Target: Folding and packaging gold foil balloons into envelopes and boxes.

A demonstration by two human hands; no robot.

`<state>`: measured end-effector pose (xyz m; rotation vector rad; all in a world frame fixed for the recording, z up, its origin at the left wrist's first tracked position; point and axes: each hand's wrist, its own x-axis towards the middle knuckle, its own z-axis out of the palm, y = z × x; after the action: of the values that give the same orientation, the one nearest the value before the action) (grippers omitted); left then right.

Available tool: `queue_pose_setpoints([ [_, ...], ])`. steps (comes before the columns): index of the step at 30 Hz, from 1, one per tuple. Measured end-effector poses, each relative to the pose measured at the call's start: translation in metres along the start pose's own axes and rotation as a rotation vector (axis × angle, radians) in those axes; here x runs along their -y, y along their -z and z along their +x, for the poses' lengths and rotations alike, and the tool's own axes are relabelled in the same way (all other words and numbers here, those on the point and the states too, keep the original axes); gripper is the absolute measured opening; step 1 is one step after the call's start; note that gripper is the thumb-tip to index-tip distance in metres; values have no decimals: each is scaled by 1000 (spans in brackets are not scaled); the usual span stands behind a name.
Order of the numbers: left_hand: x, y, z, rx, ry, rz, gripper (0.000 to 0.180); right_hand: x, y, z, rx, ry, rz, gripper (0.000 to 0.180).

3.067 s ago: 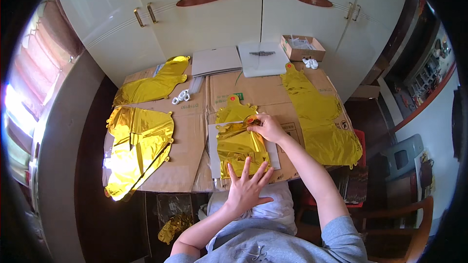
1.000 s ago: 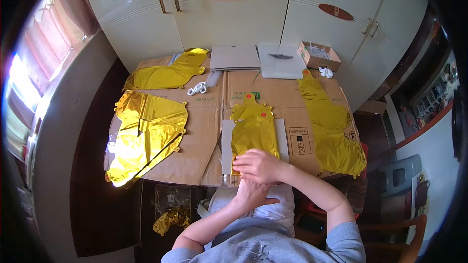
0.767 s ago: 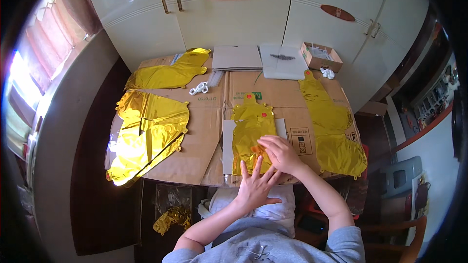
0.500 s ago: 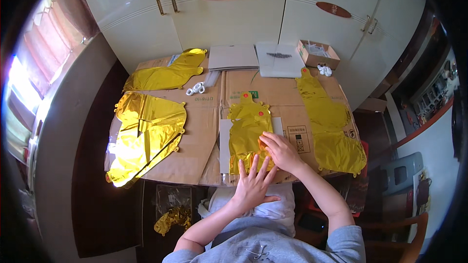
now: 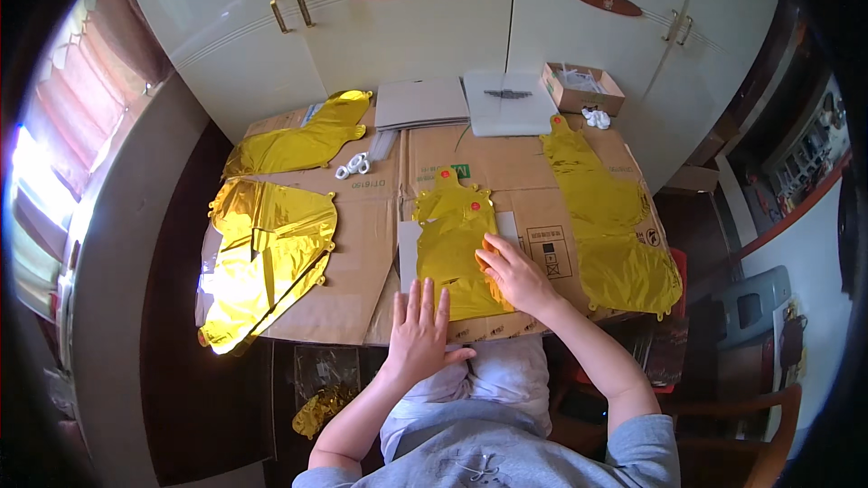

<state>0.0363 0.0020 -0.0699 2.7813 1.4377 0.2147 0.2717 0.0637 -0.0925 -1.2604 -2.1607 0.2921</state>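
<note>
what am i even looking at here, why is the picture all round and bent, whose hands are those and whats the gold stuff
The picture comes from a wide fisheye camera worn on a person's head, looking down, so straight edges bend near the rim. There is no machine: the two bare hands belong to the wearer.

A table covered with flattened cardboard holds flat gold foil balloons. The left hand lies flat with spread fingers on the near end of the middle balloon. The right hand presses on its right edge. Neither grips anything.

Other gold balloons lie at far left, near left and right. At the back are grey boards, a small open box and white cupboard doors.
</note>
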Motion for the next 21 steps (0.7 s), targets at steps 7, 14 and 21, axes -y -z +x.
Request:
queue_pose_setpoints([
  [7, -35, 3, 17, -59, -173, -114, 100, -3, -1, 3, 14, 1, -43, 37],
  [14, -53, -2, 18, 8, -203, 14, 94, -18, 4, 9, 116, 36, -150, 46],
  [21, -53, 0, 17, 27, -193, -6, 94, -42, 12, 29, 172, 16, -424, 55],
])
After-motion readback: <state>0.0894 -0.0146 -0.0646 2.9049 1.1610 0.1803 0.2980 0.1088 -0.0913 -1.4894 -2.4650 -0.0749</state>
